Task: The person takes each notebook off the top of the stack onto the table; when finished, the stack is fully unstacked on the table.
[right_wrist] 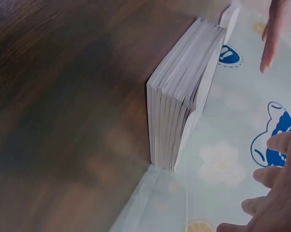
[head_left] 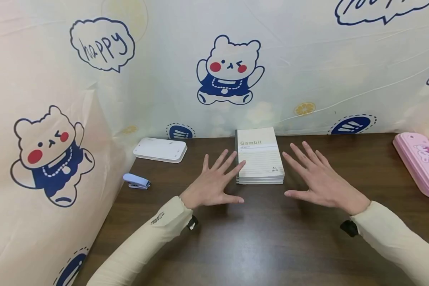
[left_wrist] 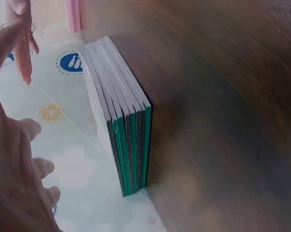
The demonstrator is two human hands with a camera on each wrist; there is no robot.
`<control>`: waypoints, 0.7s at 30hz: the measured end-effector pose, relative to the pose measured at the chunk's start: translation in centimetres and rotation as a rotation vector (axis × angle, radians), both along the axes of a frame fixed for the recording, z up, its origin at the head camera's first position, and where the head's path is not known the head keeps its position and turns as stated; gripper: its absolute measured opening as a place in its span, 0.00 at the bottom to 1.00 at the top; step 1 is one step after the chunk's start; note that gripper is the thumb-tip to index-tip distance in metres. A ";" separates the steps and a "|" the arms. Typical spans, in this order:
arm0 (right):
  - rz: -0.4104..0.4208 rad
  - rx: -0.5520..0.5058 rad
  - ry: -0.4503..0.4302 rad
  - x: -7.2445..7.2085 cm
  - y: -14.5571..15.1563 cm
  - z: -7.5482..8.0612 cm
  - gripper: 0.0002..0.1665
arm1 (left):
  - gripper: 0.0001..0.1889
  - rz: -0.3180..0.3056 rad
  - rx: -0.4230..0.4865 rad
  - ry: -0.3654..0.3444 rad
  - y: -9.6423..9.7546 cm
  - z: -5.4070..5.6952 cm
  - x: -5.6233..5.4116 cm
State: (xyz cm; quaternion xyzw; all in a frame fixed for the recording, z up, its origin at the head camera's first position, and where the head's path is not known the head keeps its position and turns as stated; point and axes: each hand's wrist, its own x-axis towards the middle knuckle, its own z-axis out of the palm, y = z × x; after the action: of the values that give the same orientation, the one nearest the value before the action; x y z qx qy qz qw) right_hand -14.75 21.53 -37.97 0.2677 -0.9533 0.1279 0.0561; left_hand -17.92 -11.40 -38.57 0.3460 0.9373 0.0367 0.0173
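A neat stack of several notebooks (head_left: 259, 155) lies at the back middle of the dark wooden table, its top cover printed "Gambit". In the left wrist view the spines of the notebooks (left_wrist: 131, 150) show in green and black; the right wrist view shows the white page edges of the notebooks (right_wrist: 169, 116). My left hand (head_left: 214, 182) is spread with straight fingers at the stack's left, its fingertips overlapping the cover in the head view. On the other side my right hand (head_left: 316, 178) is spread too, apart from the stack. Neither palm holds anything.
At the back left lies a white case (head_left: 160, 149), with a light blue stapler (head_left: 137, 181) in front of it. A pink pencil case (head_left: 420, 163) stands at the right edge of view. A printed cloth (head_left: 157, 87) rises behind the table (head_left: 243, 242) and along its left side.
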 end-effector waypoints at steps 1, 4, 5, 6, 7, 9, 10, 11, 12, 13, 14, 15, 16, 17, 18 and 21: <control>-0.005 -0.031 -0.029 -0.1 0.0 0.0 0.57 | 0.52 0.014 0.034 -0.032 0.0 -0.1 -0.3; -0.037 -0.187 -0.155 -1.0 0.1 -0.4 0.53 | 0.48 0.086 0.206 -0.197 0.1 -0.6 -1.6; -0.055 -0.244 -0.201 -1.4 0.1 -0.6 0.52 | 0.47 0.122 0.275 -0.262 0.1 -0.8 -2.2; -0.083 -0.304 -0.251 -1.9 0.0 -0.8 0.51 | 0.46 0.162 0.344 -0.321 0.2 -1.1 -2.8; -0.116 -0.364 -0.303 -2.5 0.0 -1.1 0.50 | 0.47 0.205 0.411 -0.373 0.3 -1.3 -3.5; -0.172 -0.469 -0.389 -3.8 -0.3 -1.9 0.50 | 0.47 0.296 0.545 -0.477 0.7 -1.9 -4.7; -0.197 -0.522 -0.437 -4.5 -0.4 -2.3 0.51 | 0.47 0.339 0.596 -0.523 1.0 -2.2 -5.3; -0.224 -0.577 -0.490 -5.1 -0.7 -2.7 0.52 | 0.47 0.373 0.639 -0.564 1.4 -2.5 -5.8; -0.247 -0.626 -0.535 -5.7 -1.0 -3.1 0.53 | 0.47 0.399 0.673 -0.598 1.8 -2.7 -6.3; -0.263 -0.659 -0.568 -6.3 -1.3 -3.5 0.53 | 0.46 0.419 0.698 -0.633 2.3 -3.0 -6.7; -0.275 -0.666 -0.580 -6.8 -1.6 -3.9 0.53 | 0.46 0.439 0.715 -0.668 2.8 -3.1 -7.0; -0.286 -0.657 -0.581 -7.3 -2.0 -4.2 0.53 | 0.45 0.459 0.722 -0.690 3.3 -3.3 -7.3; -0.291 -0.641 -0.574 -7.6 -2.3 -4.4 0.52 | 0.44 0.474 0.718 -0.702 3.7 -3.3 -7.5; -0.292 -0.607 -0.554 -7.9 -2.6 -4.5 0.51 | 0.43 0.490 0.712 -0.706 4.0 -3.2 -7.6; -0.296 -0.568 -0.530 -8.2 -2.8 -4.6 0.49 | 0.42 0.507 0.709 -0.706 4.2 -3.2 -7.7; -0.307 -0.489 -0.494 -8.5 -3.2 -4.3 0.45 | 0.42 0.542 0.717 -0.708 4.3 -2.7 -7.9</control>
State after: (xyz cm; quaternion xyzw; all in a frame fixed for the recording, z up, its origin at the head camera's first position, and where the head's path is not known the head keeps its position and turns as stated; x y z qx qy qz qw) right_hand -23.29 18.35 -42.31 0.0616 -0.9084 0.4026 -0.0946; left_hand -25.86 -7.12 -41.26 0.0441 0.8586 0.4693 0.2015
